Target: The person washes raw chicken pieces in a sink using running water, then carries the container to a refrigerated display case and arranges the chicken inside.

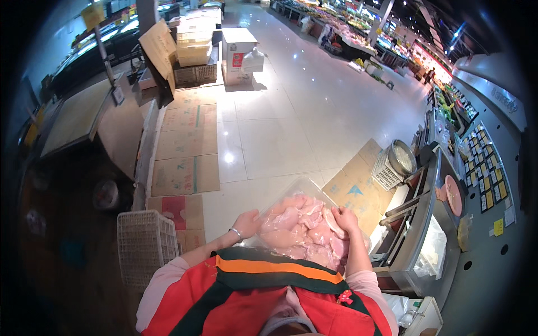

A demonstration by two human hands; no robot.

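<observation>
A clear plastic tub (306, 183) is held against the front of my body, filled with raw, skinless chicken pieces (300, 229). My left hand (247, 223) grips the tub's left rim, with a bracelet at the wrist. On the opposite side, my right hand (345, 218) is closed on the rim beside the meat. The tub's near edge is hidden by my red and dark green clothing.
Flattened cardboard (185, 147) lies on the tiled floor at left, near a white plastic crate (145, 243). At right, a metal bowl (402, 157) rests on a white basket (387, 170) beside a steel counter (424, 248). Stacked tubs (194, 52) and a white box (238, 42) stand ahead.
</observation>
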